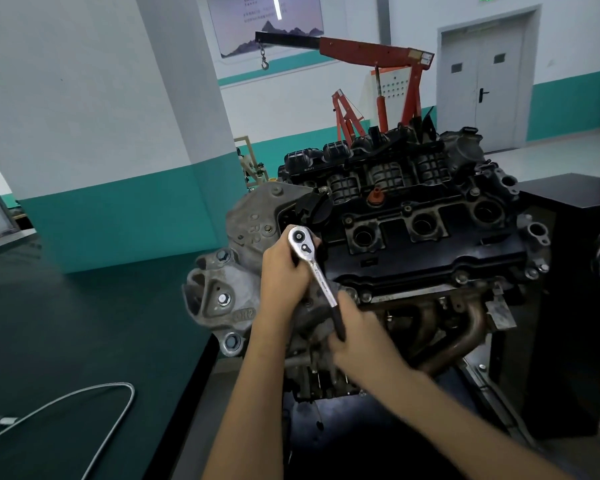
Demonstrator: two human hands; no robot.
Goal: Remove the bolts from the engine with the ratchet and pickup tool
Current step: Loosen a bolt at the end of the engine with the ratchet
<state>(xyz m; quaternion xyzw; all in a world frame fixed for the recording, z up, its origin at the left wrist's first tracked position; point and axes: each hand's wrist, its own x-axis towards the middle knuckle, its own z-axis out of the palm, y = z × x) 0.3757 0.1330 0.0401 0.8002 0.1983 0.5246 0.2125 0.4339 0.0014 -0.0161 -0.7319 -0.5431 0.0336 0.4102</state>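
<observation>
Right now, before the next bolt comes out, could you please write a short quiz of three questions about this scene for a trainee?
1. True or false: the left hand and the right hand both hold the ratchet.
2. Where does the flexible pickup tool lie? A) on the green table; B) on the floor; C) in a hand.
3. Fill in: the right hand grips the ratchet by its black ____.

Key: 1 true, the left hand is at the head end; 2 A; 3 handle.
</observation>
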